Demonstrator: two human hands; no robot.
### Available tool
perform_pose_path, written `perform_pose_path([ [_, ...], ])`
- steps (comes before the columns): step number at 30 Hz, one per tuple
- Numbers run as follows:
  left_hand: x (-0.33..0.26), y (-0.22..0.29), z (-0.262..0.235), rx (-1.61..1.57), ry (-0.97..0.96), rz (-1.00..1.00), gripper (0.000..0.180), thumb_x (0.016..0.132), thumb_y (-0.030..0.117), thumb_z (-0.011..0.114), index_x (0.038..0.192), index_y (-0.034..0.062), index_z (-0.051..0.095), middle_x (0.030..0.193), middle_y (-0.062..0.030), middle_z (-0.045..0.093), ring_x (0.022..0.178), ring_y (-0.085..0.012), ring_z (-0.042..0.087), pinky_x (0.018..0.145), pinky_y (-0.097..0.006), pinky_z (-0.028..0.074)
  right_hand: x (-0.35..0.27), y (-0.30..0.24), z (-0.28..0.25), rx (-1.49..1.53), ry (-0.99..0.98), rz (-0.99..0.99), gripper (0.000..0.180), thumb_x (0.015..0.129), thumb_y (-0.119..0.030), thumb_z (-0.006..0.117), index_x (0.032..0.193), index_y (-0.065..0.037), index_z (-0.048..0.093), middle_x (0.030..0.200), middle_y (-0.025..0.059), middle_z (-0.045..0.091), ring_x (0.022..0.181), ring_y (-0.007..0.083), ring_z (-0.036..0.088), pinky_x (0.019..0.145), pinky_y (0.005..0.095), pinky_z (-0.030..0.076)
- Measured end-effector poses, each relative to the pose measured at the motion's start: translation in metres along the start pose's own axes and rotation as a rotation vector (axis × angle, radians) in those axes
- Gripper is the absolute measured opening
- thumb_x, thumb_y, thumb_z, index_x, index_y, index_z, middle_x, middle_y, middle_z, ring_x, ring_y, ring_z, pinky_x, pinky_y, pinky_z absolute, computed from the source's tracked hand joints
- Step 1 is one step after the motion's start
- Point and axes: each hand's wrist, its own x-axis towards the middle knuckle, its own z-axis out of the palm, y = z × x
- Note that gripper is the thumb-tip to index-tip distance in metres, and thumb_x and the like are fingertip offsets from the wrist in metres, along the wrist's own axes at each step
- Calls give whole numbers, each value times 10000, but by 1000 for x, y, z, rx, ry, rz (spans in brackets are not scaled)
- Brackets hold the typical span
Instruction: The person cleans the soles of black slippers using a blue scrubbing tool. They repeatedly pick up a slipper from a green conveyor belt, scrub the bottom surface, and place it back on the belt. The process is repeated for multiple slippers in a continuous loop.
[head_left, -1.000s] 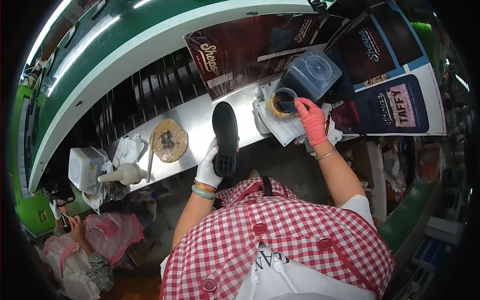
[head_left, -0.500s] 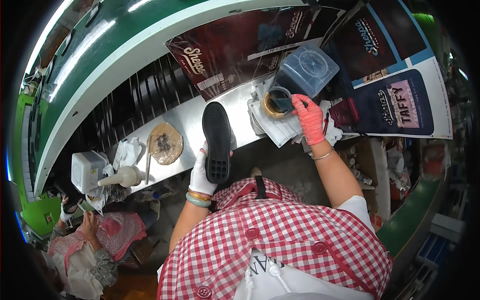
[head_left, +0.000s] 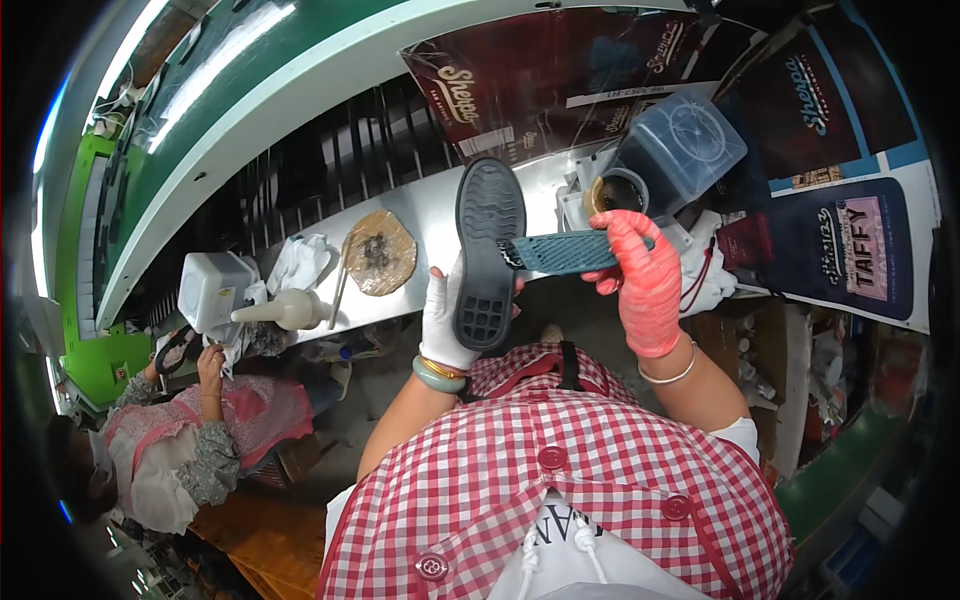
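My left hand (head_left: 443,322), in a white glove, grips a black shoe sole (head_left: 487,225) by its heel part and keeps it upright above the bench edge. Grooves show at the toe end and a grid of hollows at the heel. In my right hand (head_left: 648,285), wearing a coral-red glove, is a brush (head_left: 570,252) with a flat, textured teal handle. Its dark bristles touch the middle of the sole. Just beyond my right fingers stands a cup (head_left: 603,198) with a tan-crusted rim and something dark inside.
A metal bench (head_left: 425,225) runs across the front. On it lie a round plastic-wrapped tan piece (head_left: 380,252), a pale squeeze bottle (head_left: 290,310) and a white container (head_left: 212,290). A clear plastic box (head_left: 690,145) stands behind the cup. A co-worker (head_left: 190,430) sits at the left.
My right hand has drawn the brush out of the cup and moved it left onto the sole. My left hand has tilted the sole, so its grooved face shows more.
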Motion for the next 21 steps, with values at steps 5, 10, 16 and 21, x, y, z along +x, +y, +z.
perform_pose_path([
  [5, -6, 4, 26, 33, -52, 31, 812, 822, 694, 376, 1379, 112, 277, 1222, -162, 488, 1047, -311, 552, 768, -415, 531, -5, 3, 23, -38, -47, -26, 228, 916, -224, 543, 1006, -22, 604, 857, 46, 641, 628, 91, 608, 511, 178, 448],
  [10, -10, 4, 31, 67, -100, 27, 848, 822, 711, 343, 1421, 123, 219, 1283, -150, 440, 1058, -295, 542, 785, -385, 523, -7, 2, 27, -94, -64, -51, 225, 915, -213, 539, 995, -16, 611, 816, 40, 634, 631, 86, 609, 508, 180, 449],
  [16, -12, 5, 44, 61, 42, 79, 799, 809, 707, 388, 1336, 107, 355, 1172, -140, 523, 984, -269, 562, 758, -406, 514, -14, 1, 31, -146, -83, -56, 223, 913, -206, 539, 980, -10, 621, 780, 39, 632, 625, 83, 606, 503, 182, 449],
  [21, -3, 4, 39, 33, 17, 143, 789, 824, 700, 363, 1344, 107, 349, 1194, -136, 515, 1004, -272, 555, 830, -423, 477, -22, 4, 35, -144, -106, -54, 231, 914, -209, 541, 989, -5, 620, 827, 44, 638, 626, 87, 604, 501, 182, 445],
])
